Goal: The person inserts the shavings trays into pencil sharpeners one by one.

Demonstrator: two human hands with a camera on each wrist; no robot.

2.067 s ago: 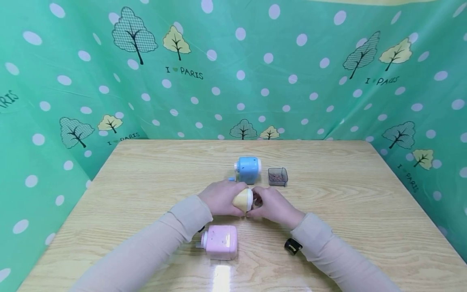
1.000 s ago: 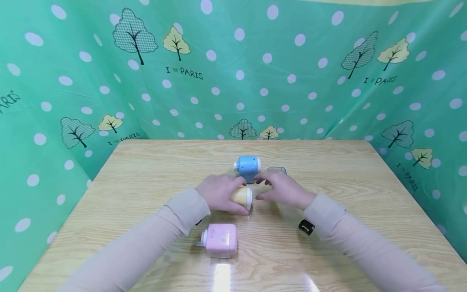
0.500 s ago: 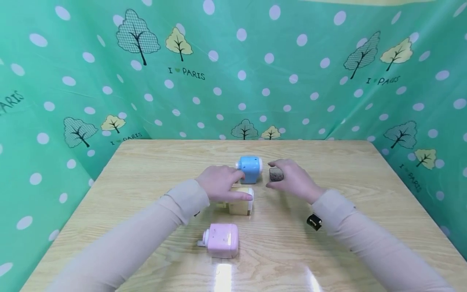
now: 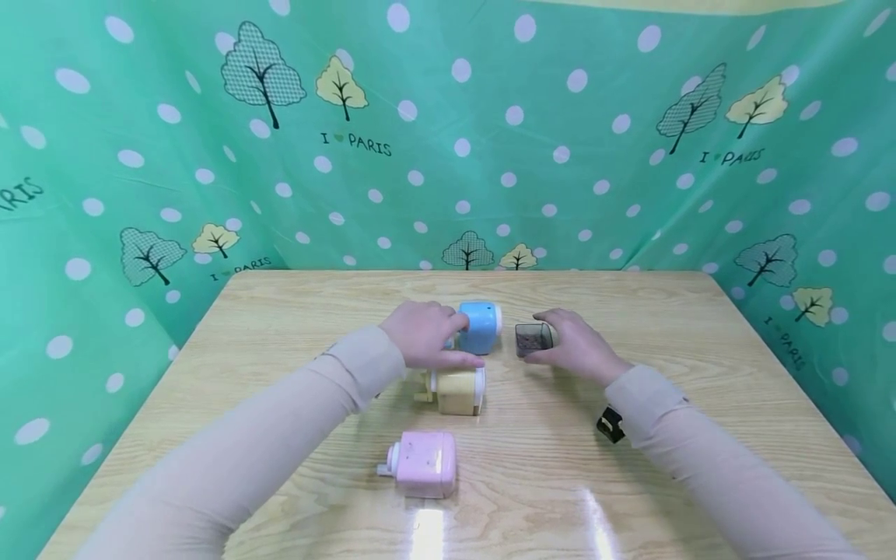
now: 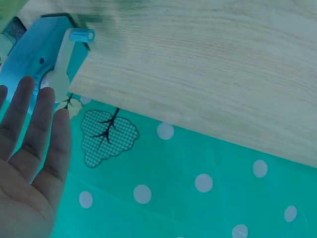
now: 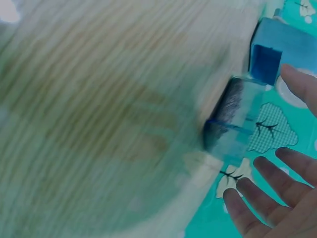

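Note:
My left hand (image 4: 425, 334) hovers beside the blue pencil sharpener (image 4: 480, 328), thumb stretched out over the yellow pencil sharpener (image 4: 458, 393). In the left wrist view its extended fingers overlap the blue body, next to the crank handle (image 5: 63, 54). My right hand (image 4: 577, 348) spreads its thumb and fingers around the right side of a small clear shavings drawer (image 4: 526, 330) with dark shavings inside. From the right wrist, the blue sharpener's front shows a hollow drawer slot (image 6: 266, 64) close to that drawer. Neither hand grips anything.
A pink pencil sharpener (image 4: 425, 465) lies on the wooden table (image 4: 308, 307) nearer the front, its crank to the left. Black wrist gear (image 4: 610, 425) hangs beneath the right sleeve. A green dotted curtain (image 4: 392, 202) borders the table's back and sides.
Both hands have left the yellow sharpener, which now rests on the table. The left hand moved back to the blue sharpener; the right moved back and right to the drawer.

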